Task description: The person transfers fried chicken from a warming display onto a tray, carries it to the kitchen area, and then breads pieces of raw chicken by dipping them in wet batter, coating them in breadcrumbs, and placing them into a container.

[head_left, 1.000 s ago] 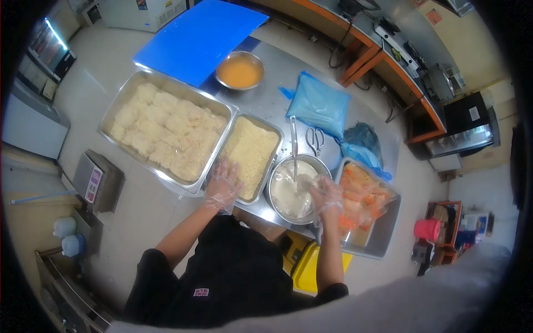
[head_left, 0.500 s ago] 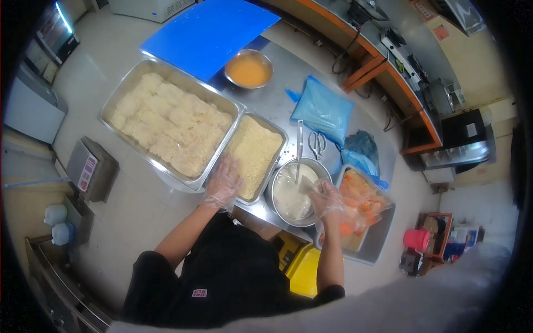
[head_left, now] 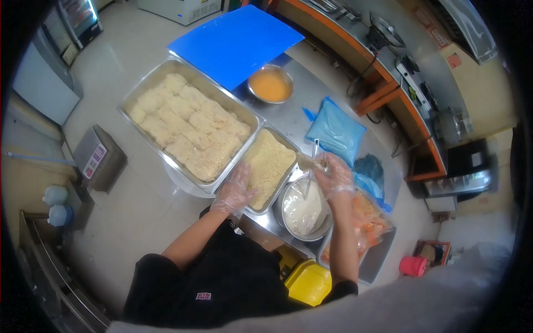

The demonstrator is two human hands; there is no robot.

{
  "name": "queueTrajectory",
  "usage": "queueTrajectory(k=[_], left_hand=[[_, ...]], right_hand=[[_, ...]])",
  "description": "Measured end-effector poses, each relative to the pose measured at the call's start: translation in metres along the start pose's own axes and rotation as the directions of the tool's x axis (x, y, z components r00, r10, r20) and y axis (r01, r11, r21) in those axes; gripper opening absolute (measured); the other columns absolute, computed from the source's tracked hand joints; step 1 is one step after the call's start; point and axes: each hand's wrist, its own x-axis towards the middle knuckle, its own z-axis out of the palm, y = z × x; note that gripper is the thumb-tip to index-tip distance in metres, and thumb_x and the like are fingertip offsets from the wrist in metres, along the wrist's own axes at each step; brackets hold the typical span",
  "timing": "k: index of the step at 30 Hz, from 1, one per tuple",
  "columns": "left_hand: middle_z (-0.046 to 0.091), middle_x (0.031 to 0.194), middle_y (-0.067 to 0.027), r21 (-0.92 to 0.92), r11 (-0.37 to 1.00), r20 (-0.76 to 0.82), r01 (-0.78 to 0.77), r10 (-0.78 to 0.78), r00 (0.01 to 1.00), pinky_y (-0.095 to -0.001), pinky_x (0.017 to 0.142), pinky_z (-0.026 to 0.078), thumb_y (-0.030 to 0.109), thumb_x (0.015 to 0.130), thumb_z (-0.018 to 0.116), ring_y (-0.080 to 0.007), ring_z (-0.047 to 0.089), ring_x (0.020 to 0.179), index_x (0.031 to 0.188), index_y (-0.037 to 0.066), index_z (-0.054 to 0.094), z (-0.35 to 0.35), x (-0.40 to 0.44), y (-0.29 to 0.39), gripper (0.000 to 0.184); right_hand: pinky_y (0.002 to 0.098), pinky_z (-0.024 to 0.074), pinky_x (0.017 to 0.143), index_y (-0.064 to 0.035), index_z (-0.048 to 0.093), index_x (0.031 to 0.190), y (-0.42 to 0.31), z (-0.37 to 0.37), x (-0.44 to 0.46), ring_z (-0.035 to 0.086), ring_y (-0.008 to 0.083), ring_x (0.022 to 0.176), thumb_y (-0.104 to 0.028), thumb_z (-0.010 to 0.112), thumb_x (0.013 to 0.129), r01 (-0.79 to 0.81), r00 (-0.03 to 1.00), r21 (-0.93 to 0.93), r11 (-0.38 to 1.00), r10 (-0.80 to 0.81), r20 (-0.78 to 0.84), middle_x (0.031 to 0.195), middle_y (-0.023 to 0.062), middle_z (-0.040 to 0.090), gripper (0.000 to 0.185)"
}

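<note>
My left hand (head_left: 235, 191), in a clear plastic glove, rests with fingers apart at the near-left edge of the steel tray of pale breadcrumbs (head_left: 272, 166). My right hand (head_left: 335, 175), gloved too, is raised over the far rim of a steel bowl of white batter (head_left: 298, 211). Pinched in its fingers is a batter-coated piece of meat (head_left: 305, 161), close to the crumb tray's right edge. A metal-handled utensil (head_left: 316, 149) stands in the batter, partly behind that hand. Right of the bowl, a grey bin holds raw orange-pink meat (head_left: 366, 222) in clear plastic, partly covered by my forearm.
A large steel pan (head_left: 131, 109) of crumbed pieces lies left of the crumb tray. Beyond are a blue board (head_left: 236, 41), a bowl of orange liquid (head_left: 270, 84) and a blue bag (head_left: 336, 130). A yellow bin (head_left: 309, 282) stands below the table edge.
My right hand has risen out of the batter bowl with the coated piece and moved toward the crumb tray. My left hand stays at the crumbs. The whole view has shifted.
</note>
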Motion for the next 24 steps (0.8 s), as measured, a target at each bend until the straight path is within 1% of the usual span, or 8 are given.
queueTrajectory(k=[3,6,10,12,15,16,20,24], left_hand=[[0.014,0.16,-0.022,-0.025,1.0,-0.038,-0.005,0.004,0.999,-0.0435,0.12,0.021,0.044,0.09,0.06,-0.0381,0.017,0.148,0.155,0.005,0.016,-0.002,0.0,-0.001,0.087],[0.015,0.16,-0.0237,-0.259,0.963,0.06,0.078,-0.064,0.996,-0.0421,0.118,0.026,0.033,0.088,0.065,-0.0377,0.025,0.145,0.154,0.001,0.012,-0.008,-0.001,0.001,0.091],[0.031,0.151,-0.0256,-0.19,0.973,-0.277,-0.129,0.073,0.958,-0.0439,0.112,0.033,0.037,0.087,0.066,-0.0401,0.037,0.137,0.15,0.002,0.026,0.022,0.001,-0.021,0.082],[0.048,0.14,-0.025,-0.305,0.938,-0.328,-0.166,0.06,0.943,-0.0445,0.105,0.042,0.035,0.085,0.07,-0.0386,0.05,0.128,0.144,0.003,0.039,-0.005,-0.003,0.009,0.074],[0.067,0.109,-0.018,-0.53,0.843,0.054,-0.091,0.141,0.989,-0.0426,0.089,0.051,0.033,0.082,0.075,-0.034,0.065,0.102,0.126,0.003,0.056,-0.065,-0.012,0.091,0.057],[0.069,0.093,-0.0139,-0.58,0.79,0.079,-0.198,0.296,0.952,-0.0423,0.079,0.053,0.038,0.081,0.076,-0.0323,0.068,0.086,0.109,0.003,0.063,-0.067,-0.016,0.111,0.047],[0.068,0.098,-0.0181,-0.325,0.932,0.416,-0.162,0.295,0.86,-0.0427,0.081,0.052,0.042,0.082,0.07,-0.0372,0.065,0.091,0.1,0.006,0.063,-0.068,-0.031,0.176,0.041],[0.065,0.094,-0.0174,-0.244,0.948,0.453,-0.204,0.298,0.841,-0.0459,0.079,0.05,0.03,0.082,0.066,-0.0385,0.063,0.09,0.098,0.007,0.06,-0.05,-0.025,0.184,0.029]], right_hand=[[0.0399,0.0481,0.095,-0.019,0.066,0.115,0.015,0.053,0.01,0.061,0.032,0.11,-0.021,0.063,0.083,0.09,0.982,-0.078,0.993,-0.075,0.173,0.115,0.0118,0.065,0.032],[0.0383,0.0454,0.101,-0.0213,0.064,0.124,0.006,0.085,-0.005,0.058,0.0302,0.118,-0.024,0.065,0.085,0.009,0.93,-0.263,0.965,0.088,0.356,0.123,0.0102,0.063,0.039],[0.0391,0.0436,0.104,-0.0186,0.06,0.13,0.028,0.07,-0.046,0.057,0.0302,0.12,-0.026,0.072,0.082,-0.088,0.959,-0.033,0.996,0.094,0.268,0.13,0.0126,0.06,0.049],[0.0383,0.0433,0.104,-0.0153,0.058,0.131,0.045,0.07,-0.075,0.057,0.0312,0.12,-0.027,0.074,0.082,-0.296,0.951,0.138,0.945,0.279,0.13,0.13,0.0145,0.06,0.053],[0.0375,0.0426,0.104,-0.0104,0.053,0.136,0.097,0.11,-0.114,0.056,0.0327,0.122,-0.032,0.076,0.082,-0.352,0.878,0.506,0.788,0.465,-0.115,0.132,0.0168,0.058,0.062],[0.0379,0.0423,0.104,-0.0092,0.05,0.138,0.102,0.118,-0.125,0.055,0.0334,0.123,-0.034,0.076,0.082,-0.341,0.849,0.522,0.782,0.495,-0.185,0.134,0.0174,0.056,0.067],[0.0381,0.038,0.108,-0.0027,0.035,0.147,0.088,0.117,-0.131,0.046,0.0343,0.132,-0.037,0.074,0.084,-0.467,0.768,0.345,0.814,0.567,-0.299,0.144,0.0216,0.046,0.081],[0.0402,0.0265,0.116,0.0001,0.025,0.152,0.067,0.107,-0.131,0.031,0.0369,0.143,-0.051,0.073,0.081,-0.498,0.721,0.456,0.738,0.644,-0.256,0.154,0.024,0.029,0.099]])
